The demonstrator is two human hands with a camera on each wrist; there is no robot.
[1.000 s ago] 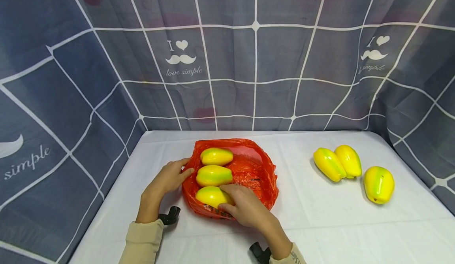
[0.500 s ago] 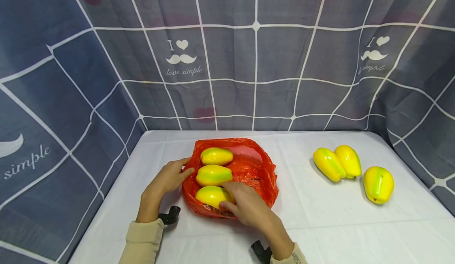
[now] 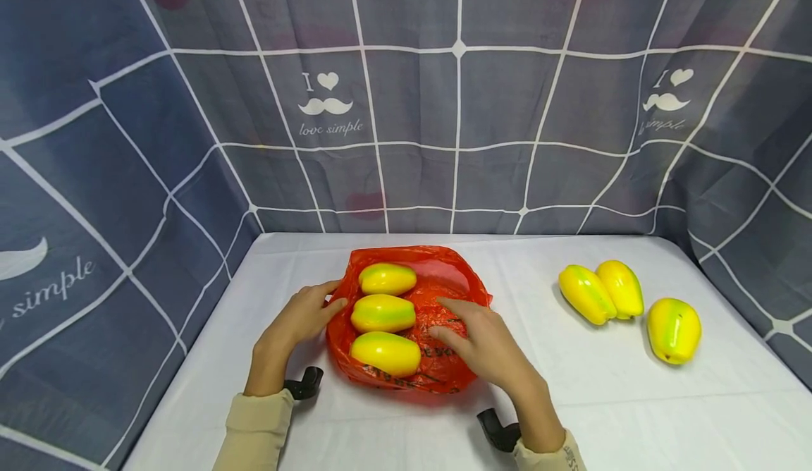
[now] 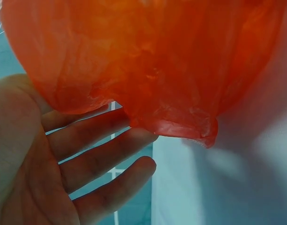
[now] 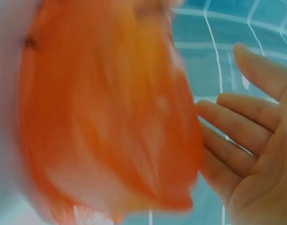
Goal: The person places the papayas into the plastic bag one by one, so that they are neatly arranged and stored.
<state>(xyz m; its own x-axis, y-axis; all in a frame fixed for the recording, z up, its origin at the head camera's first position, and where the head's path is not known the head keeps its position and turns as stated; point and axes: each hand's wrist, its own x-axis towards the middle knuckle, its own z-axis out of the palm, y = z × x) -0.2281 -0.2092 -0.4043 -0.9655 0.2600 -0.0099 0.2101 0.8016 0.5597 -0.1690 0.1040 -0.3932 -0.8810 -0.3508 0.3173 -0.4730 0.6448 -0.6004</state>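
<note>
A red plastic bag [image 3: 444, 365] lies spread wide at its mouth on the white table. Inside, along its left half, three glossy yellow-green fruits that look like papayas sit in a column: a far one [image 3: 388, 279], a middle one [image 3: 383, 314] and a near one [image 3: 385, 353]. My left hand [image 3: 306, 316] touches the bag's left rim; the left wrist view shows its fingers [image 4: 115, 183] straight beside the thin plastic. Over the bag's right side is my right hand [image 3: 485, 340], thumb and fingers apart and holding nothing. The right wrist view is blurred on the bag.
Three more such fruits lie on the table at the right: two touching, the left one [image 3: 586, 295] and the right one [image 3: 620, 289], and a single one [image 3: 674, 330] nearer. A grey checked curtain [image 3: 406, 182] closes off the back and sides.
My right hand has let go of the near fruit and moved right, over the bag's right side. The near fruit now shows whole. My left hand stays at the left rim.
</note>
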